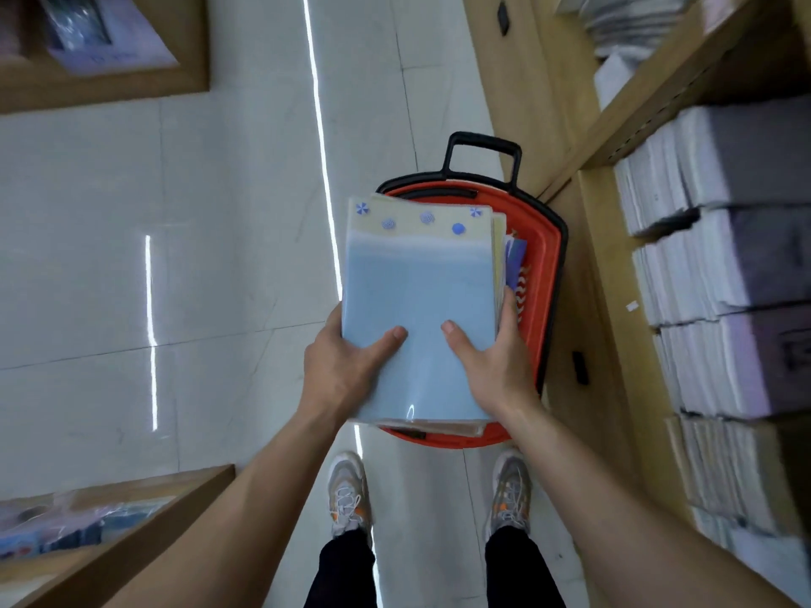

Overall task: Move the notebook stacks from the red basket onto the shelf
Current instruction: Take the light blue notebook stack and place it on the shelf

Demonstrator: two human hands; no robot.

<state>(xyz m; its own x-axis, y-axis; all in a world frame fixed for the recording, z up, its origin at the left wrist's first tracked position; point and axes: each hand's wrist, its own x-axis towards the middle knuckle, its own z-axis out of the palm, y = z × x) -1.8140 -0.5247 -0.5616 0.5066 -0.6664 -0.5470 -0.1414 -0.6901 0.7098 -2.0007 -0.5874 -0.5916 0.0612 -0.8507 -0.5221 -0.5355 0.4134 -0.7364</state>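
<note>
Notebooks in a plastic-wrapped stack [417, 309], pale blue on top with a yellow band at the far end, are held above the red basket [550, 265], which stands on the tiled floor [219, 212] in front of the person's shoes. The left hand [338, 366] grips the near left edge and the right hand [496, 362] the near right edge. Both thumbs lie flat on the top cover, and the fingers [509, 307] curl round the sides and underneath, mostly hidden. The stack's long axis runs straight away from the person, with the grip on the near short end, so the far end hangs unsupported.

More covers [515, 256] show at the stack's right edge, down in the basket. Whether the lowest sheets at the near end belong to the held stack or lie in the basket cannot be told.

The wooden shelf [608, 265] stands to the right, just beside the basket, its levels packed with white-edged notebook piles [702, 265]. The right hand is therefore the nearer one, and the coming move looks like a swing of the stack rightward, probably with a quarter turn so a long edge or short end leads into a gap.
</note>
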